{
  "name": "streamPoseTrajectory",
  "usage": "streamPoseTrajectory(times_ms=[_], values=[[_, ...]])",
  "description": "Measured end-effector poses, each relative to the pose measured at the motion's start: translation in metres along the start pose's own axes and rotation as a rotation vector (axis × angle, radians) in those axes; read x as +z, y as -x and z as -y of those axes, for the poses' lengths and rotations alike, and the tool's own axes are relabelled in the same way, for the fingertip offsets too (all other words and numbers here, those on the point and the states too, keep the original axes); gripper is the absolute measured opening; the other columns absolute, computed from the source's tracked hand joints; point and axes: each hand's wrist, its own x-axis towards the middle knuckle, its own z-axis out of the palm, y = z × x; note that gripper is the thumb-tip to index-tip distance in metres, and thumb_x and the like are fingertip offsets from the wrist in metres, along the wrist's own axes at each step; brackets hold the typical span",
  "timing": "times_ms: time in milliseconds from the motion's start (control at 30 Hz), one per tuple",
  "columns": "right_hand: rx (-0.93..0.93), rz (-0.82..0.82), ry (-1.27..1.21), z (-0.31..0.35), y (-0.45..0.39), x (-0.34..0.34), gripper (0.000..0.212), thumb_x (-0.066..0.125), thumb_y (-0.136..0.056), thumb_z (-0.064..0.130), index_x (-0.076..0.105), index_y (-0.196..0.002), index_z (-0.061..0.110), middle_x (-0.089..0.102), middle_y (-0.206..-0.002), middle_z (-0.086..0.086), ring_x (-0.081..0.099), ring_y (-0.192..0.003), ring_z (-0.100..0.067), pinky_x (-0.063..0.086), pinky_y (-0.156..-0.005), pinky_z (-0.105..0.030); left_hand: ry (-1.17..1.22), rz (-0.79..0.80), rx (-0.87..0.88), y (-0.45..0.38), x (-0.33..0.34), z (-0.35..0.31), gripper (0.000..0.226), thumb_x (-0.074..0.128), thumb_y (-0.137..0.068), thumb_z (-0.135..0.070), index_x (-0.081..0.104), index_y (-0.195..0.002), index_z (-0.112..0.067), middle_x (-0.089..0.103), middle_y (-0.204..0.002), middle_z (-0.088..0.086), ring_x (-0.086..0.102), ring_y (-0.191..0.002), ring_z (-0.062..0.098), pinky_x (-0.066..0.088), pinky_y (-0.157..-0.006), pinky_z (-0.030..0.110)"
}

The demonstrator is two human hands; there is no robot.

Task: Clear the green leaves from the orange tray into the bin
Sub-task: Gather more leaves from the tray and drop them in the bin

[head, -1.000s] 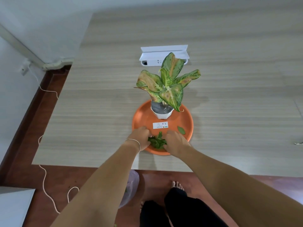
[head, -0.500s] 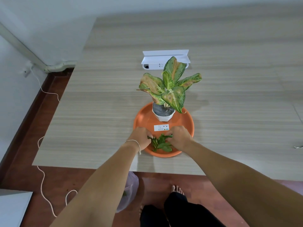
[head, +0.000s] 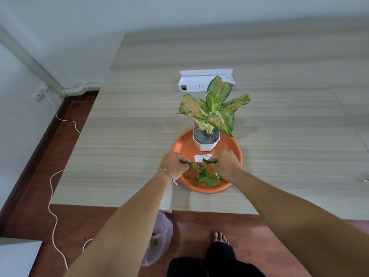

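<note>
Bin [head: 159,240], a pale bag-lined one, sat on the floor under the near table edge, partly hidden by the left forearm, with a few green scraps visible inside. Step looked like gather-and-grab: green leaves [head: 204,176] were heaped on the near half of the orange tray [head: 209,189], left hand [head: 174,163] and right hand [head: 225,163] on either side, fingers curled nearly closed, each pinching leaf ends. Next move likely needs a firm bunch-up, then a lift clear of the potted plant [head: 207,136] behind and down to the bin.
</note>
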Motion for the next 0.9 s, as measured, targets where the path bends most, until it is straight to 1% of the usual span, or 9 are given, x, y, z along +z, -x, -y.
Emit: streamPoseTrajectory(times_ms=[133, 200, 300, 333, 400, 500, 633, 767, 900], values=[[-0.020, 0.017, 0.011, 0.028, 0.001, 0.014, 0.023, 0.067, -0.081, 0.014, 0.079, -0.098, 0.022, 0.077, -0.095, -0.003, 0.066, -0.091, -0.024, 0.056, -0.083, -0.035, 0.081, -0.042, -0.020, 0.009, -0.021, 0.023, 0.010, 0.076, -0.077, -0.014, 0.080, -0.084, -0.020, 0.070, -0.071, -0.010, 0.064, -0.069, 0.005, 0.046, -0.065, 0.008], [-0.034, 0.046, 0.038, 0.048, 0.002, 0.024, 0.017, 0.065, -0.081, 0.012, 0.080, -0.081, 0.021, 0.074, -0.077, -0.003, 0.064, -0.078, -0.023, 0.054, -0.071, -0.034, 0.125, -0.060, -0.038, 0.016, -0.034, 0.042, 0.008, 0.076, -0.077, -0.015, 0.079, -0.081, -0.020, 0.071, -0.069, -0.011, 0.064, -0.066, 0.004, 0.044, -0.060, 0.007], [-0.052, 0.071, 0.027, 0.082, 0.003, 0.044, 0.040, 0.062, -0.081, 0.008, 0.056, -0.046, 0.025, 0.052, -0.050, 0.005, 0.048, -0.056, -0.018, 0.036, -0.051, -0.025, 0.159, -0.089, -0.080, 0.035, -0.056, 0.077, 0.011, 0.077, -0.077, -0.018, 0.080, -0.087, -0.021, 0.075, -0.079, -0.008, 0.068, -0.075, 0.003, 0.049, -0.069, 0.010], [-0.070, 0.081, 0.046, 0.096, 0.002, 0.053, 0.034, 0.062, -0.081, 0.010, 0.062, -0.050, 0.024, 0.057, -0.054, 0.003, 0.052, -0.060, -0.021, 0.035, -0.052, -0.024, 0.176, -0.115, -0.098, 0.043, -0.065, 0.091, 0.012, 0.077, -0.076, -0.019, 0.080, -0.088, -0.021, 0.076, -0.082, -0.007, 0.069, -0.078, 0.004, 0.051, -0.072, 0.012], [-0.129, 0.119, 0.079, 0.129, 0.000, 0.077, 0.017, 0.063, -0.081, 0.016, 0.079, -0.083, 0.021, 0.074, -0.080, -0.005, 0.065, -0.080, -0.026, 0.042, -0.064, -0.022, 0.199, -0.182, -0.126, 0.062, -0.083, 0.124, 0.014, 0.079, -0.075, -0.018, 0.080, -0.088, -0.020, 0.077, -0.084, -0.004, 0.070, -0.078, 0.005, 0.052, -0.075, 0.014], [-0.230, 0.192, 0.115, 0.181, 0.002, 0.122, 0.023, 0.065, -0.083, 0.016, 0.078, -0.102, 0.019, 0.076, -0.096, -0.006, 0.068, -0.091, -0.026, 0.045, -0.071, -0.023, 0.200, -0.282, -0.172, 0.100, -0.107, 0.176, 0.015, 0.080, -0.073, -0.018, 0.080, -0.087, -0.016, 0.078, -0.085, 0.000, 0.070, -0.079, 0.008, 0.053, -0.077, 0.019], [-0.385, 0.289, 0.125, 0.243, 0.021, 0.184, 0.022, 0.068, -0.084, 0.018, 0.078, -0.104, 0.016, 0.077, -0.098, -0.007, 0.068, -0.092, -0.025, 0.045, -0.072, -0.025, 0.241, -0.378, -0.310, 0.162, -0.129, 0.247, 0.020, 0.078, -0.073, -0.023, 0.080, -0.090, -0.014, 0.078, -0.088, -0.001, 0.071, -0.084, 0.009, 0.056, -0.081, 0.024], [-0.494, 0.386, 0.136, 0.278, 0.044, 0.239, 0.019, 0.069, -0.082, 0.018, 0.079, -0.097, 0.013, 0.077, -0.090, -0.010, 0.068, -0.084, -0.024, 0.042, -0.068, -0.026, 0.267, -0.480, -0.446, 0.223, -0.127, 0.300, 0.014, 0.079, -0.072, -0.018, 0.080, -0.085, -0.017, 0.078, -0.079, 0.001, 0.067, -0.071, 0.006, 0.051, -0.070, 0.018], [-0.521, 0.514, 0.210, 0.279, 0.063, 0.284, 0.013, 0.068, -0.084, 0.016, 0.078, -0.088, 0.010, 0.076, -0.078, -0.008, 0.059, -0.065, -0.018, 0.030, -0.051, -0.019, 0.340, -0.497, -0.577, 0.262, -0.102, 0.333, 0.013, 0.077, -0.073, -0.012, 0.080, -0.086, -0.013, 0.075, -0.076, 0.003, 0.062, -0.067, 0.007, 0.044, -0.057, 0.007]])
